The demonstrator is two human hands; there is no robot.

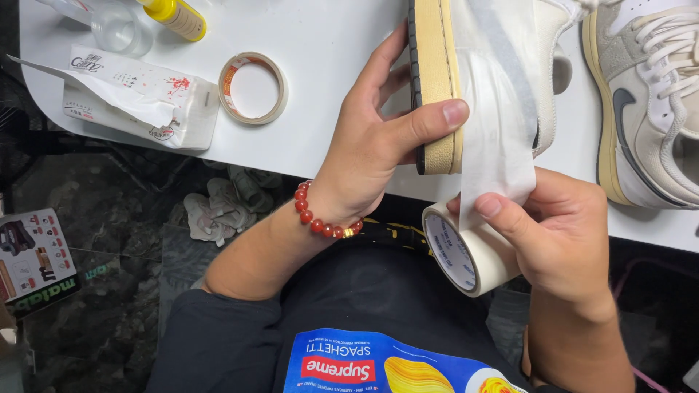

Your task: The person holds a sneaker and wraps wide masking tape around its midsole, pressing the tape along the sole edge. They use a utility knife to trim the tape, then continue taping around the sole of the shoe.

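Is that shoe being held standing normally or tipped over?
Tipped on its side. The left hand grips the shoe so its yellowed sole edge faces up toward the camera, while the other shoe rests on the white table.

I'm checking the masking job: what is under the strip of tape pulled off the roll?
The strip of tape lies over the side of the shoe held by the left hand. The upper beneath shows only faintly.

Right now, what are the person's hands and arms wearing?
Both hands are bare: left hand, right hand. The left wrist carries a bracelet of round red beads with a small gold-coloured piece. A dark sleeve is pushed up above the left forearm. No rings, gloves or watch show.
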